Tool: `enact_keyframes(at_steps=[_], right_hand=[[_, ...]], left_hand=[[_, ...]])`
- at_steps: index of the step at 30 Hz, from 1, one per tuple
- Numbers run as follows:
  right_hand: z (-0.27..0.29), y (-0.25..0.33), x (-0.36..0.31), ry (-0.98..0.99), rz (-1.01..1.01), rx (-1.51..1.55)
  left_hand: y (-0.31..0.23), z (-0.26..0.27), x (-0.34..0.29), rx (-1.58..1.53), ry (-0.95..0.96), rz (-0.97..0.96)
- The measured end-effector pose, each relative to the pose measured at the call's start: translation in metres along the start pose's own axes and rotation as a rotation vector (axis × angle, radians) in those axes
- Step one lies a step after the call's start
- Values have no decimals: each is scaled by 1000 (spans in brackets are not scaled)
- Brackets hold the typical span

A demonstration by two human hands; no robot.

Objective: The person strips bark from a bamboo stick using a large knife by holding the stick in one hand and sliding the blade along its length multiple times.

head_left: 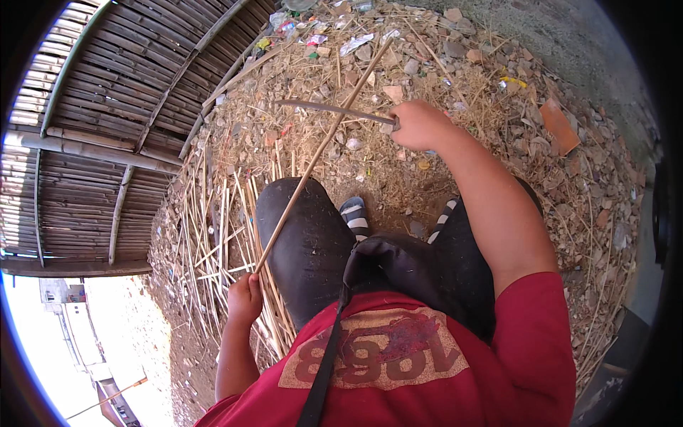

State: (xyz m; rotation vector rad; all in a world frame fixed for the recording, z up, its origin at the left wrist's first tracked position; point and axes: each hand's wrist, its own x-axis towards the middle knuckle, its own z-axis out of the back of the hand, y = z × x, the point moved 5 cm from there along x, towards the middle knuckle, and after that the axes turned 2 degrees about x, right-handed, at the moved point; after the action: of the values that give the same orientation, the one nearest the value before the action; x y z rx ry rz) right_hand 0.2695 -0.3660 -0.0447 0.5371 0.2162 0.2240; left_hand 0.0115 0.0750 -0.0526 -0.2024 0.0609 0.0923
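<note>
My left hand (244, 299) is closed round the lower end of a long bamboo stick (307, 173). The stick slants up and away to the right, passing over my left thigh. In my right hand (420, 124), closed round its handle end, is a long, slightly curved knife (313, 106). Its dark blade points left and crosses the stick in its upper part. From this view I cannot tell whether the blade cuts into the stick or only lies against it. Beside my left leg, many split bamboo strips (224, 220) lie loosely on the ground.
Rubble, dry straw and scraps of litter cover the ground. A bamboo slat wall (107, 99) stands at the left, and a grey wall (569, 43) curves round the far right. A broken brick piece (559, 128) lies right of my right arm. My sandalled feet (354, 215) are between my knees.
</note>
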Motion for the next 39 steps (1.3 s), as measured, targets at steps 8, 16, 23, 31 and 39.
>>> enact_keyframes(at_steps=[8,16,23,31,39], right_hand=[[-14,-13,6,93,1,-57],[-27,-36,10,45,-149,36],[-11,31,-9,58,99,-110],[11,-70,15,-124,-261,216],[26,-31,0,-194,-91,160]], left_hand=[[6,9,13,-72,117,15],[5,7,0,-52,135,10],[7,5,-5,-106,166,52],[21,1,-8,-312,265,168],[-13,5,-4,-352,262,111]])
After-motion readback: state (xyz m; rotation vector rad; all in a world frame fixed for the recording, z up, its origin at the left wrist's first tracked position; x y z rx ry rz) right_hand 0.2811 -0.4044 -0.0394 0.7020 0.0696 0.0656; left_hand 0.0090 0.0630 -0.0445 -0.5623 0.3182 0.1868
